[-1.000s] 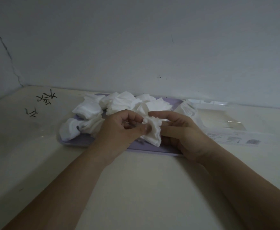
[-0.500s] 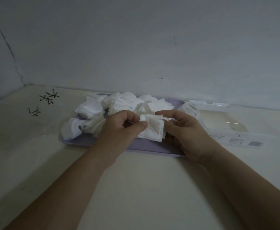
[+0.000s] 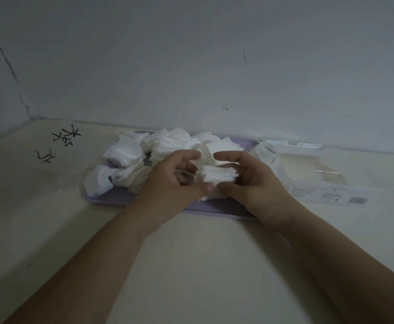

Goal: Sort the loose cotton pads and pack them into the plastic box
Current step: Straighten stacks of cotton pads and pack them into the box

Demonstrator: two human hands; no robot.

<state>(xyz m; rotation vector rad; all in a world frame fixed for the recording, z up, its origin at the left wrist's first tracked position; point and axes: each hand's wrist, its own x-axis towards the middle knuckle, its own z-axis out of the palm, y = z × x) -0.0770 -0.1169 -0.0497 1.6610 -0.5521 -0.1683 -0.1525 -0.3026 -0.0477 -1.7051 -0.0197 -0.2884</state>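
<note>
A heap of loose white cotton pads (image 3: 144, 157) lies on a lilac tray (image 3: 111, 198) against the wall. My left hand (image 3: 170, 183) and my right hand (image 3: 256, 183) meet over the tray's front half and hold a small stack of cotton pads (image 3: 217, 176) between them, edge-on to me. Thumbs press from below, fingers curl over the top. The clear plastic box (image 3: 317, 181) lies to the right of the tray, with a printed label on its near side and some pads (image 3: 265, 153) at its left end.
The cream table top (image 3: 191, 253) meets a grey wall (image 3: 191, 66) just behind the tray. Black handwritten marks (image 3: 60, 141) sit on the table at the far left. A wall corner closes the left side.
The pads in my hands were hanging flat and facing me; now they are gathered into a tighter stack turned edge-on. Both hands have stayed over the tray's front.
</note>
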